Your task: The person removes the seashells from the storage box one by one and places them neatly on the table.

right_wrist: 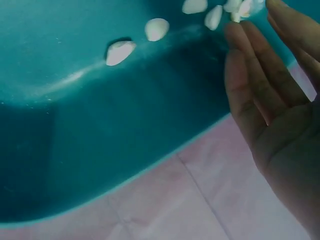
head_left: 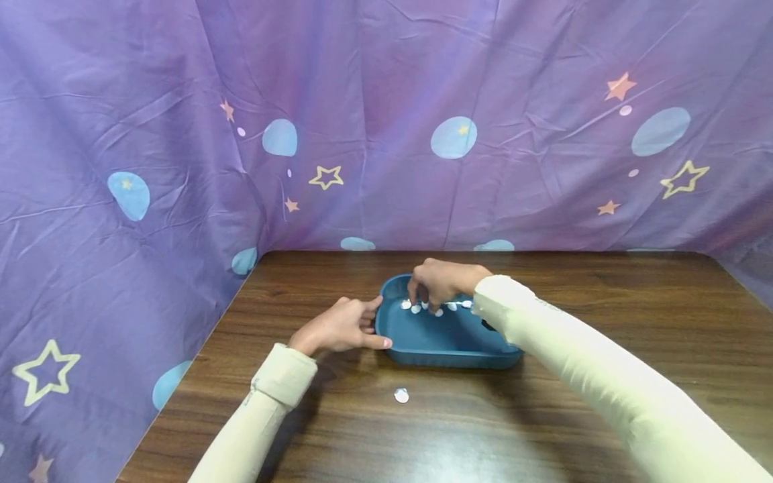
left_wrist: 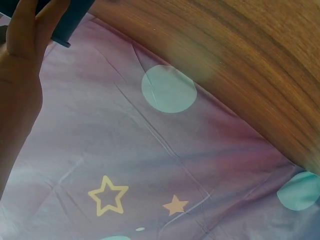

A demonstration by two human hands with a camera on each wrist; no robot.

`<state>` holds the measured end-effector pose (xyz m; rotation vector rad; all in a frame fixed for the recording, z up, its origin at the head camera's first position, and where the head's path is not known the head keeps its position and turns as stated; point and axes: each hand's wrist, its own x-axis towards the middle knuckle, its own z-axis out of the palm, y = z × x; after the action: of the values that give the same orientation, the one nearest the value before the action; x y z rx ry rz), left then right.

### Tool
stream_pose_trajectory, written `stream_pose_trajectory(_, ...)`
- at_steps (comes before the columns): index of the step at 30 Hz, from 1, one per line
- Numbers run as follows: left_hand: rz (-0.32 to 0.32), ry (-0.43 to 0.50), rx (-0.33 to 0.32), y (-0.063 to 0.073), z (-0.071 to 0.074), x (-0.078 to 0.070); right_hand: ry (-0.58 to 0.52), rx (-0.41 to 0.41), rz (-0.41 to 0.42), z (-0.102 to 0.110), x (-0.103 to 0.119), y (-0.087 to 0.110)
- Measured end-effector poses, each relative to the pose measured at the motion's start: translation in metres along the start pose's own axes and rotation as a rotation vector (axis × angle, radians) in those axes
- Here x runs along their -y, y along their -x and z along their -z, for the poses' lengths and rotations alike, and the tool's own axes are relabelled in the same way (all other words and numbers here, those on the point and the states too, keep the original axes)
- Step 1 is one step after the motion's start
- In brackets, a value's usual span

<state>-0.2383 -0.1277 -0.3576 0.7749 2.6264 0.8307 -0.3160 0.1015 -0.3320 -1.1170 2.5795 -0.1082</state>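
A blue tray (head_left: 449,339) with raised walls sits on the wooden table. Several small white seashells (right_wrist: 157,29) lie in it, strung out in an uneven line along the floor near the far wall. At the tray's left end my left hand (head_left: 347,325) holds the rim, thumb over the near corner and a finger at the far one. My right hand (head_left: 443,280) reaches down into the tray, its fingertips (right_wrist: 235,32) right at the cluster of shells toward the left end. Thumb and fingers stand apart there, with shells showing between them.
One more white shell (head_left: 401,395) lies on the wooden table (head_left: 338,429), in front of the tray. A purple cloth (head_left: 398,80) printed with stars and blue shapes hangs behind the table and along its left side.
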Motion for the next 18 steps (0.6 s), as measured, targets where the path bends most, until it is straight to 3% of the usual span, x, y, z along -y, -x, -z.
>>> stream_pose_trajectory(11, -0.016, 0.000, 0.007, 0.001, 0.002, -0.001, 0.063, -0.081, -0.048, -0.020, -0.008, -0.015)
stream_pose_trajectory(18, 0.010, 0.014, 0.014, 0.001, 0.001, -0.002, 0.110, -0.121, -0.041, -0.024, -0.008, -0.017)
